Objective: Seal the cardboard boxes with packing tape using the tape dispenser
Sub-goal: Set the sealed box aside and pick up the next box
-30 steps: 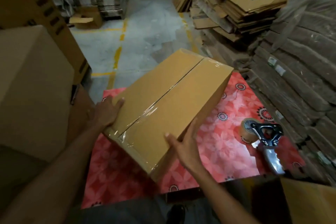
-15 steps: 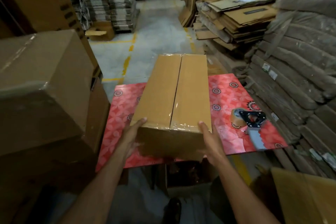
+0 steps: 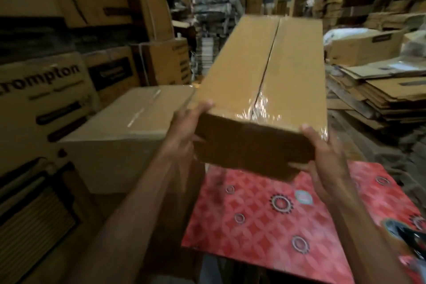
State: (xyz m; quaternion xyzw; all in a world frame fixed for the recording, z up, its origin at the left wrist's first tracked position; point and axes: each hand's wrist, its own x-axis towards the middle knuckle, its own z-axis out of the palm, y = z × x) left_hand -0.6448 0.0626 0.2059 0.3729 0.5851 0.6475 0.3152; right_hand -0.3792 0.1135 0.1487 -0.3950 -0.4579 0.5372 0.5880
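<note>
Long cardboard box (image 3: 265, 71) is held in the air by both hands. Its near end is above the far edge of the red patterned tabletop (image 3: 265, 226); the rest extends away beyond it. No contact with the tabletop is seen. The top flaps are closed, and the centre seam is covered with clear tape (image 3: 260, 108), glossy and wrinkled at the near end.

Left hand (image 3: 186, 127) is clamped on the near-left corner, thumb laid on the top edge; the other fingers are hidden behind the box. Right hand (image 3: 322, 157) is clamped on the near-right corner, thumb on the top edge, fingers curled under the bottom.

Tape dispenser (image 3: 401, 233) is seen on the tabletop's right side, cut off by the frame and blurred, well apart from both hands.

A second taped box (image 3: 129, 127) is stacked just left of the tabletop. Printed cartons (image 3: 43, 99) are piled further left of it. Flattened cardboard sheets (image 3: 380, 90) are stacked beyond the tabletop's right side.
</note>
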